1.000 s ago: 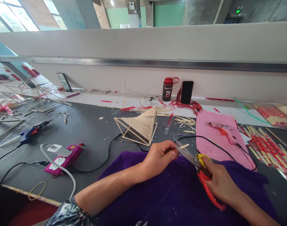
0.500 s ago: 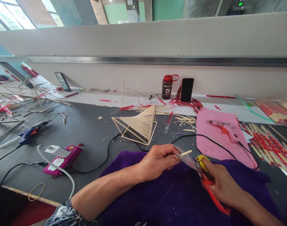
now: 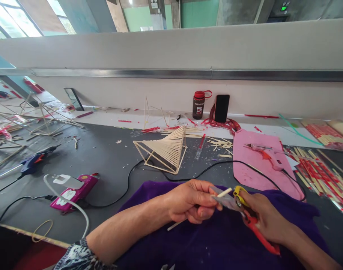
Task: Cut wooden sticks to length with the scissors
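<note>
Pinched in my left hand [image 3: 195,200] is a thin wooden stick [image 3: 224,192]; one end shows past the fingertips and the other pokes out below the palm. My right hand [image 3: 264,217] grips scissors [image 3: 251,221] with red and yellow handles. Their blades reach to the stick, close to my left fingertips; whether they are closed on it I cannot tell. Both hands are over a purple cloth [image 3: 216,240]. Just beyond them stands a twisted frame of wooden sticks [image 3: 167,148].
A pink glue gun [image 3: 268,155] lies on a pink mat [image 3: 247,165] at right, beside bundled sticks [image 3: 320,168]. At left are a blue glue gun [image 3: 35,161] and a magenta power strip [image 3: 74,191]. Cords cross the table. A bottle [image 3: 199,105] and phone [image 3: 221,108] stand behind.
My left hand has turned and lowered slightly, so the stick's lower end now shows below it. The scissors have shifted slightly right, still beside the stick.
</note>
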The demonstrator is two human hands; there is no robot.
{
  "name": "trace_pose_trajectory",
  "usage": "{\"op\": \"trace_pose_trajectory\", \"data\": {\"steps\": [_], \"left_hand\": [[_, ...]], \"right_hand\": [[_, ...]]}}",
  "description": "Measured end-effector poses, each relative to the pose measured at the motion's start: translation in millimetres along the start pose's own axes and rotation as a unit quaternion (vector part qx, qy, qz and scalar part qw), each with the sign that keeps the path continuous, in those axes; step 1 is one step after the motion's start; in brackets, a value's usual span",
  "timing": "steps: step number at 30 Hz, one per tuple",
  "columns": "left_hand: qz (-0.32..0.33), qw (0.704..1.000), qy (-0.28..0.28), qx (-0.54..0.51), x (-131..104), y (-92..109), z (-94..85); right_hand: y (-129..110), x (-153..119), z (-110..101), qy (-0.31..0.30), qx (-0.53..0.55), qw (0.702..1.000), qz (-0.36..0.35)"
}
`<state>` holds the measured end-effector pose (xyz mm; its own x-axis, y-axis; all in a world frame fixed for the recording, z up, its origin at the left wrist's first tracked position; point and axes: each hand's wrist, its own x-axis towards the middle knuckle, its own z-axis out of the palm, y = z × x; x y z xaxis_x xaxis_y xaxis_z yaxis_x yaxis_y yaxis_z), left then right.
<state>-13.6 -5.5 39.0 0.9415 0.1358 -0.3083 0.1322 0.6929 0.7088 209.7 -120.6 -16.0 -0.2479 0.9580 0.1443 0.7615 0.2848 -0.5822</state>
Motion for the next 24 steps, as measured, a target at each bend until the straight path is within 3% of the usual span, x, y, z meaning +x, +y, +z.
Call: {"op": "trace_pose_trajectory", "data": {"steps": [2,5,8,11,14,18,24], "left_hand": [[0.061,0.991,0.089,0.077,4,1,-0.9],[0.187,0.925,0.235,0.233,7,2,-0.7],[0.257,0.862,0.274,0.341,8,-1,-1.0],[0.292,0.826,0.277,0.394,7,-3,-3.1],[0.282,0.836,0.256,0.394,5,-3,-5.1],[0.252,0.890,0.210,0.318,3,0,-2.5],[0.199,0.947,0.161,0.195,0,3,6.7]], "right_hand": [[-1,2,1,0.012,0.000,0.999,0.034],[-6,4,6,0.032,-0.007,0.994,0.106],[-12,3,12,0.045,-0.019,0.988,0.146],[-17,2,15,0.040,-0.011,0.987,0.152],[-17,1,15,0.028,0.002,0.989,0.142],[-13,-1,12,0.026,-0.005,0.994,0.102],[-4,-1,8,0.013,-0.008,0.999,0.050]]}}
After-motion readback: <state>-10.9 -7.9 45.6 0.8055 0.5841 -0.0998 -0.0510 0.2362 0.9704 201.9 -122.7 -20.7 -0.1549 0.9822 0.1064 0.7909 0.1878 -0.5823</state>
